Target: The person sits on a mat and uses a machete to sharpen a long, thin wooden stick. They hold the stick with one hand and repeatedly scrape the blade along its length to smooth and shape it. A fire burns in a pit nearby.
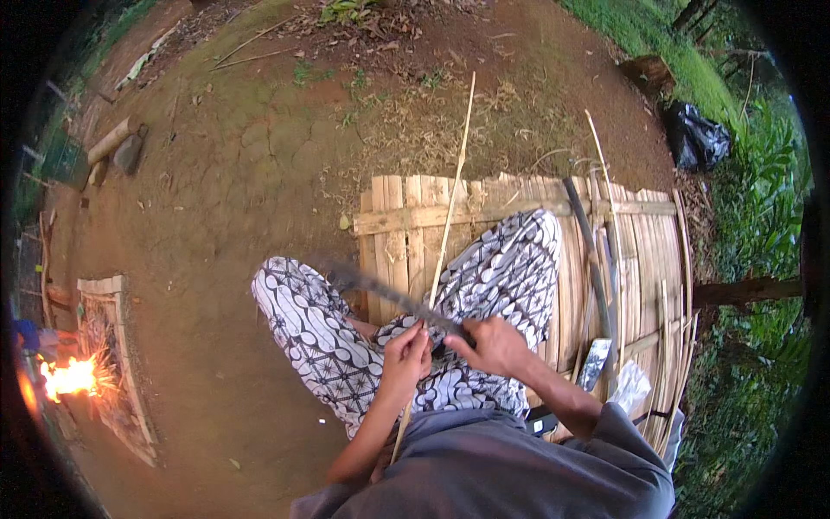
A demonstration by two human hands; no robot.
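My left hand (406,356) is closed around a long, thin pale bamboo strip (452,203), which runs from beside my waist up past my knees. In my right hand (495,346) is the handle of a long dark-bladed knife (393,296). The blade points up and to the left and crosses the strip just above my left fingers; its far end is smeared by motion. Both hands are over my lap, above crossed legs in patterned white and black trousers (320,342).
I sit on a split-bamboo platform (418,233). To my right lie a dark stick (588,246), more strips, a flat dark object (593,363) and a see-through plastic bag (632,387). A fire (71,378) burns at far left. Curled shavings (415,134) and a black bag (696,137) lie beyond.
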